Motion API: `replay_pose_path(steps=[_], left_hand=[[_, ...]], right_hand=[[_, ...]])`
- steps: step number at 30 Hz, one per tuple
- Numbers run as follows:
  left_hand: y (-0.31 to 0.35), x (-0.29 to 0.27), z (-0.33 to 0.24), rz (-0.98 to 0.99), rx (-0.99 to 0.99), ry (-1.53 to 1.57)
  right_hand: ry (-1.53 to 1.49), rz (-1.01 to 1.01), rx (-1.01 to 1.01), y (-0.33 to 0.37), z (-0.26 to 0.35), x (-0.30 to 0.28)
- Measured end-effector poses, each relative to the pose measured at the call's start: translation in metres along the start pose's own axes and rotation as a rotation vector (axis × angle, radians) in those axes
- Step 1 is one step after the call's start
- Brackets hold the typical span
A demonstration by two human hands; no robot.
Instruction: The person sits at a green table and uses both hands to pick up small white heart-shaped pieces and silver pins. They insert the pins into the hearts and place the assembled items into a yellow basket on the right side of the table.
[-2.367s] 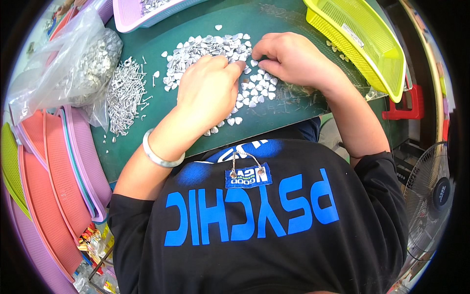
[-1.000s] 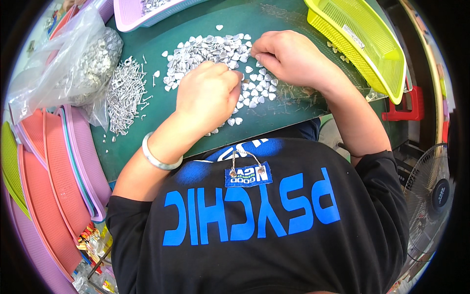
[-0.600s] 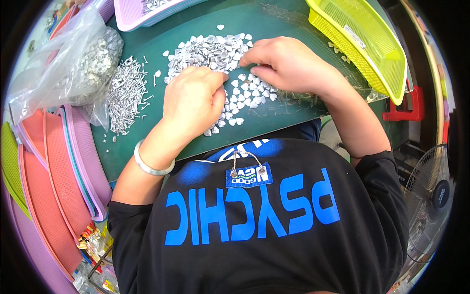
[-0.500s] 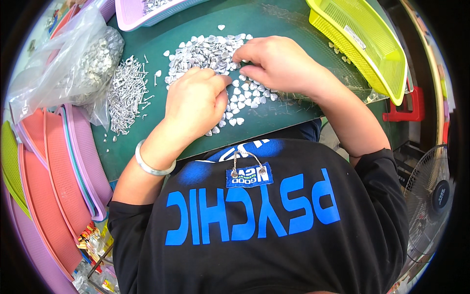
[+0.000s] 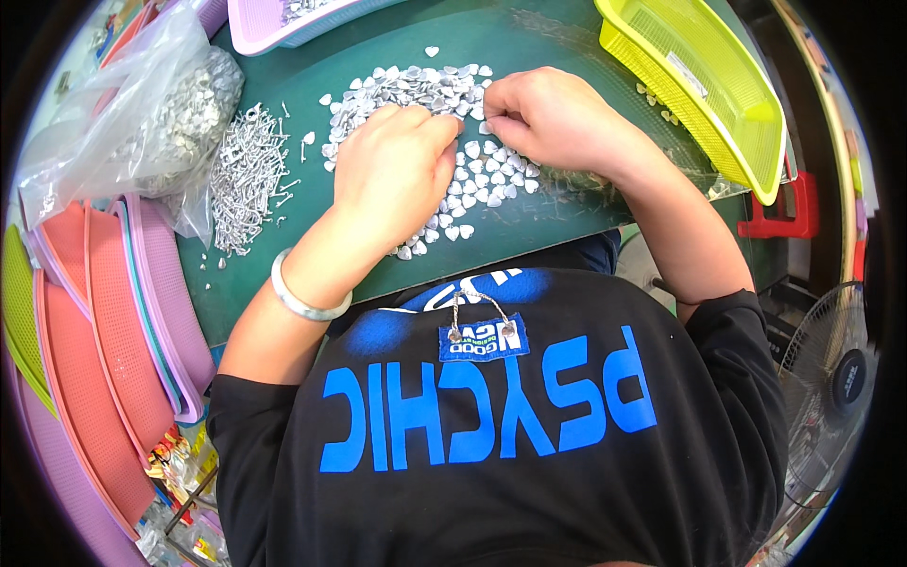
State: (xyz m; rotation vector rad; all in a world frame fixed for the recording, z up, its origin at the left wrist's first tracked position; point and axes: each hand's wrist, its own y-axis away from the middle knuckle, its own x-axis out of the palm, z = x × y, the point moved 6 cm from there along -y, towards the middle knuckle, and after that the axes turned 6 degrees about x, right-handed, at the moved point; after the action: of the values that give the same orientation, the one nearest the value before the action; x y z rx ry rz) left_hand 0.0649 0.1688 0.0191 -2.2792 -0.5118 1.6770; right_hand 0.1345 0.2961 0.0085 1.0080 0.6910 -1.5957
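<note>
Small silver heart-shaped pieces lie in a dense pile on the green tabletop, with a looser scatter of hearts nearer to me. My left hand rests over the pile's near side, back up, fingers curled down and closed; their tips are mostly hidden. At the right edge of the pile is my right hand, thumb and fingers drawn together in a pinch. One heart shows right beside its thumb tip. Whatever either hand holds is too small or hidden to make out.
Left of the pile lies a heap of small silver screw-like pins, beside a clear plastic bag of silver pieces. A yellow-green basket stands at the right, a purple basket at the back. Stacked baskets and a fan flank me.
My right hand has moved slightly right, off the pile's edge, and its thumb and fingers have come together. My left hand has shifted a little right and away from me.
</note>
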Motion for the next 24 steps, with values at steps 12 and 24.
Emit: replay_pose_path(steps=[12, 24], left_hand=[[0.001, 0.010, -0.003, 0.118, -0.038, 0.051], [-0.001, 0.014, -0.002, 0.124, -0.114, 0.111]], right_hand=[[-0.105, -0.097, -0.157, 0.010, -0.003, 0.000], [-0.040, -0.122, -0.098, 0.004, -0.015, -0.006]])
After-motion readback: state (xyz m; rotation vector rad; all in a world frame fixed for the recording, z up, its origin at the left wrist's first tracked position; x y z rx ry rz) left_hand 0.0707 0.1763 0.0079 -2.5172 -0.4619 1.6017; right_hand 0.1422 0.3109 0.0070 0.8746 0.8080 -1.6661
